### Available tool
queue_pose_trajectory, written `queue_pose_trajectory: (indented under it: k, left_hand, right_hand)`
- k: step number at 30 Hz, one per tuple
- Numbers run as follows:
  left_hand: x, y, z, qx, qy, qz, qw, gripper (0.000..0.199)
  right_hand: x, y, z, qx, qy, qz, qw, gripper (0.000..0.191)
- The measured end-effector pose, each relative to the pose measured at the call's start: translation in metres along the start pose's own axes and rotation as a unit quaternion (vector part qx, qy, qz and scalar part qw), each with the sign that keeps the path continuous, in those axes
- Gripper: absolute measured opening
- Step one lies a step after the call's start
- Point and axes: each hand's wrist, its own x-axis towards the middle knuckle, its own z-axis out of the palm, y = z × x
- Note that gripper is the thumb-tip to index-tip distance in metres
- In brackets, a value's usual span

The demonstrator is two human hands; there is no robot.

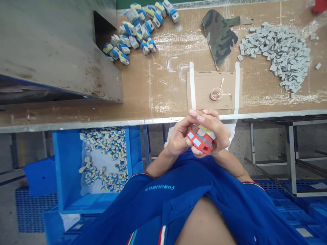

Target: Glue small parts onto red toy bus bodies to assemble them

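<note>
On my screen, the left hand and right hand both grip a red block, just beside the worktop edge.

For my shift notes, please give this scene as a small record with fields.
Left hand: holding the red plastic block
Right hand: closed around the same block
Surface: cardboard-covered workbench
On bench: pile of small grey parts, grey parts with blue and yellow, camouflage cloth
Beside person: blue plastic crate holding similar parts
</note>
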Motion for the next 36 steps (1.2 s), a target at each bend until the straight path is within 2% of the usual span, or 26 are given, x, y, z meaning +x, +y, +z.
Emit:
queue_pose_trajectory:
  k: [4,8,11,17,22,26,32,34,36]
  left_hand:
    - [-0.004,0.003,0.004,-0.018,-0.013,0.015,1.000,0.065]
    - [-0.010,0.006,0.010,-0.050,-0.025,0.025,0.998,0.059]
    - [-0.015,0.007,0.014,-0.061,-0.012,0.016,0.998,0.063]
    - [-0.021,0.007,0.013,-0.065,-0.017,0.031,0.997,0.059]
    - [-0.022,0.002,0.003,-0.031,-0.006,0.033,0.999,0.064]
    - [-0.022,0.001,-0.003,-0.013,0.001,0.030,0.999,0.066]
    - [-0.017,-0.002,-0.006,-0.007,0.016,0.018,1.000,0.070]
    - [-0.014,-0.003,-0.009,-0.013,0.018,0.019,1.000,0.070]
    - [-0.010,-0.003,-0.015,-0.021,0.005,0.022,1.000,0.067]
  right_hand:
    - [0.010,-0.010,-0.009,0.055,0.018,-0.039,0.998,0.082]
    - [0.025,-0.022,-0.016,0.067,0.127,-0.126,0.982,0.065]
    - [0.030,-0.030,-0.019,0.062,0.160,-0.160,0.972,0.059]
    - [0.024,-0.035,-0.018,0.040,0.142,-0.154,0.977,0.061]
    - [0.017,-0.034,-0.013,-0.003,0.077,-0.093,0.993,0.067]
    - [0.017,-0.030,-0.008,-0.013,0.048,-0.061,0.997,0.065]
    - [0.024,-0.026,-0.002,-0.070,0.101,-0.100,0.987,0.063]
    - [0.028,-0.027,-0.002,-0.061,0.124,-0.124,0.983,0.060]
    - [0.032,-0.029,-0.005,-0.040,0.119,-0.141,0.982,0.058]
